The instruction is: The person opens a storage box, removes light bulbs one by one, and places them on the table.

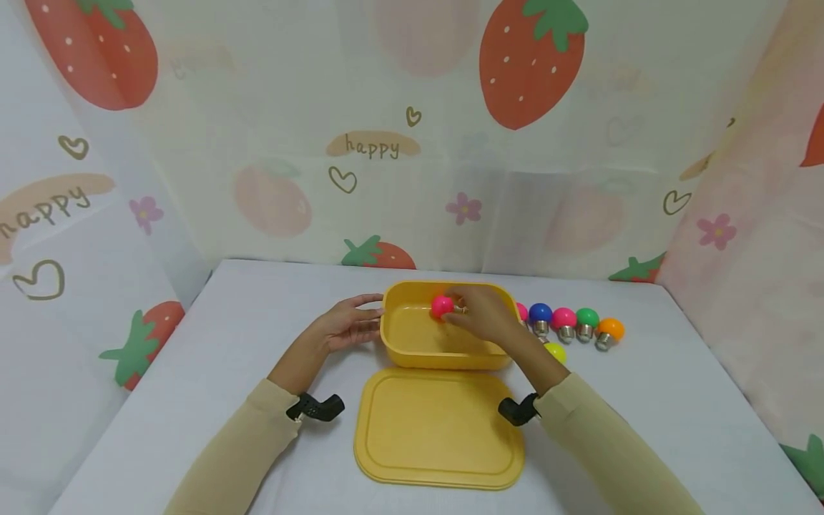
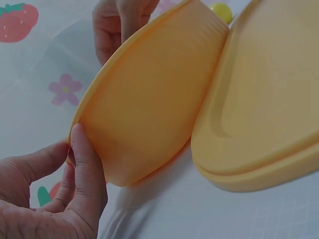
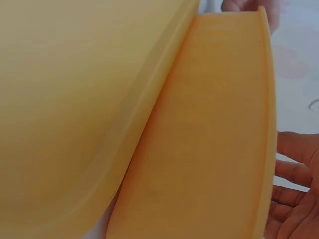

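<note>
A yellow plastic box (image 1: 447,361) stands on the table. My left hand (image 1: 350,323) touches its left wall with nearly straight fingers; in the left wrist view the left hand's fingertips are right at the rim. My right hand (image 1: 483,311) reaches down into the box and holds a pink light bulb (image 1: 442,306) by its metal base. In the right wrist view the front wall (image 3: 199,124) hides that bulb and the fingertips of my right hand (image 3: 298,181). The yellow lid (image 1: 440,429) lies flat in front of the box.
Right of the box is a row of small bulbs with metal bases: a partly hidden pink one, a blue bulb (image 1: 541,313), another pink bulb (image 1: 564,318), a green bulb (image 1: 587,317) and an orange bulb (image 1: 611,330). A yellow bulb (image 1: 555,352) lies nearer, beside my right forearm.
</note>
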Tool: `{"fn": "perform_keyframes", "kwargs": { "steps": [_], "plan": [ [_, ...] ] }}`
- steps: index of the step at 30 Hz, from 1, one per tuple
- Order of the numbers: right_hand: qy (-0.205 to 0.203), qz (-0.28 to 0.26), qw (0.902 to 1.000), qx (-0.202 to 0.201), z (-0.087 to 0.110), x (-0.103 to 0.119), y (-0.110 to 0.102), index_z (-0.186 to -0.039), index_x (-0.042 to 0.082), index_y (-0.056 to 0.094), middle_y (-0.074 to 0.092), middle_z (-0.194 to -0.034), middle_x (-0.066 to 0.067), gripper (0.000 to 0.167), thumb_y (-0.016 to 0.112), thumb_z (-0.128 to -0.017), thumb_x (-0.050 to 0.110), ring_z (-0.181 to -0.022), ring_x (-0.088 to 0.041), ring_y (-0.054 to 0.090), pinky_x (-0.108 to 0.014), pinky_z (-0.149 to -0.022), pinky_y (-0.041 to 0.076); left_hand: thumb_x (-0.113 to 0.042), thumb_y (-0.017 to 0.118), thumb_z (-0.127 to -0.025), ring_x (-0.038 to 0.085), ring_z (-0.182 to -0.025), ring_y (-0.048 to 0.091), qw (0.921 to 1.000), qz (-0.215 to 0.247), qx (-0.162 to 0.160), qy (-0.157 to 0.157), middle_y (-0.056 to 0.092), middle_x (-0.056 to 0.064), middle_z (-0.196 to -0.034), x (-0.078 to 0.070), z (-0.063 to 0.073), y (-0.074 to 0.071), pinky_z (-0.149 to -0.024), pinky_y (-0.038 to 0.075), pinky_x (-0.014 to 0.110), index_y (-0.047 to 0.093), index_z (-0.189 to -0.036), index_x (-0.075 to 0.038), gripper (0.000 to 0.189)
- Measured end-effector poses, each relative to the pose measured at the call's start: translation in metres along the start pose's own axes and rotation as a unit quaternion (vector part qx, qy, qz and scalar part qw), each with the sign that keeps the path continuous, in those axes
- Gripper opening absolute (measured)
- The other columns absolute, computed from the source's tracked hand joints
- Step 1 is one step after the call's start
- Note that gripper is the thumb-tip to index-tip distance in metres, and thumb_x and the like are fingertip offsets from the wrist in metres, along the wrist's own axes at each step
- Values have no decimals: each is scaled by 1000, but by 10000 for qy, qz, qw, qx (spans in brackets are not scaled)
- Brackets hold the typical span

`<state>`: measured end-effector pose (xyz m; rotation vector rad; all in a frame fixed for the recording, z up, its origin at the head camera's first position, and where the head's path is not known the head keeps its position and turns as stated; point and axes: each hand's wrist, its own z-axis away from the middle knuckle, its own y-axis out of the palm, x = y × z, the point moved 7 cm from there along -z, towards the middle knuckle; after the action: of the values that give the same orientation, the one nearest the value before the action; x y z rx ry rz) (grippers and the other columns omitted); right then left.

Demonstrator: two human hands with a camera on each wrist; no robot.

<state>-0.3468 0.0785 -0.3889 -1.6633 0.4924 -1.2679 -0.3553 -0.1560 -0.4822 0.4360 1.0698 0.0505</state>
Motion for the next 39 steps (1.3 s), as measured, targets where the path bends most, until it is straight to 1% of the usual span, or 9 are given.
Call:
{"fn": "perform_keyframes", "kwargs": {
  "steps": [5, 12, 17, 21, 23, 26, 33, 36, 39],
  "plan": [
    [87, -86, 9997, 189, -14, -4, 9, -131, 4, 65, 68, -121, -13, 42, 76, -94, 21, -111, -32, 62, -45, -99, 54, -4, 59, -102, 18, -84, 68, 10000, -31, -38, -9, 66, 12, -106, 0, 1, 0, -69, 62, 27, 41, -153, -10, 54],
    [-157, 355, 9992, 87, -24, -4, 18, -127, 2, 66, 69, -116, -12, 42, 80, -89, 14, -106, -30, 61, -44, -101, 51, -4, 59, -102, 18, -83, 68, 10000, -37, -34, -13, 67, 13, -104, -1, 1, 1, -68, 62, 27, 41, -152, -9, 53],
    [213, 394, 9989, 167, -25, -6, 26, -122, 8, 68, 68, -107, -6, 37, 80, -87, 8, -101, -26, 60, -42, -100, 52, -4, 59, -102, 18, -82, 68, 10000, -93, 5, 3, 67, 13, -103, -1, -1, 1, -69, 62, 27, 40, -153, -8, 54],
    [415, 733, 9962, 212, -24, -4, 29, -128, 11, 68, 69, -115, -6, 42, 79, -88, 10, -110, -27, 60, -44, -105, 50, -4, 59, -102, 17, -83, 68, 9999, -134, 18, -18, 67, 13, -104, 0, -1, 0, -69, 62, 27, 40, -153, -9, 54],
    [394, 904, 9949, 211, -23, -1, 29, -133, 11, 67, 68, -122, -8, 46, 80, -88, 11, -117, -29, 59, -46, -108, 47, -4, 60, -102, 18, -83, 68, 9999, -135, 3, -22, 67, 13, -105, -1, -1, 0, -69, 62, 27, 41, -153, -9, 54],
    [347, 1034, 9938, 218, -22, 2, 29, -133, 10, 67, 68, -125, -9, 47, 80, -88, 12, -119, -30, 59, -46, -109, 46, -4, 60, -102, 18, -83, 68, 9999, -137, -26, -21, 67, 13, -106, -2, -1, 1, -69, 62, 27, 42, -152, -10, 54],
    [116, 1368, 9902, 240, -19, 6, 32, -122, 5, 69, 69, -111, -8, 40, 82, -87, 18, -103, -26, 61, -41, -99, 53, -4, 60, -102, 18, -84, 69, 9999, -112, -50, -44, 68, 13, -105, -1, -3, 1, -68, 62, 27, 42, -152, -10, 53],
    [161, 1435, 9892, 247, -18, 6, 33, -120, 6, 69, 68, -105, -6, 40, 82, -87, 23, -96, -24, 60, -39, -95, 55, -4, 60, -102, 17, -83, 69, 9999, -112, -44, -40, 68, 12, -104, -1, -3, 1, -68, 62, 27, 42, -152, -10, 54],
    [267, 1280, 9911, 251, -17, 7, 32, -117, 8, 70, 67, -99, -3, 40, 83, -86, 29, -92, -21, 59, -36, -90, 56, -4, 60, -102, 17, -82, 69, 9999, -94, -55, -33, 69, 11, -102, -1, -3, 0, -67, 62, 27, 42, -152, -10, 54]
  ]
}}
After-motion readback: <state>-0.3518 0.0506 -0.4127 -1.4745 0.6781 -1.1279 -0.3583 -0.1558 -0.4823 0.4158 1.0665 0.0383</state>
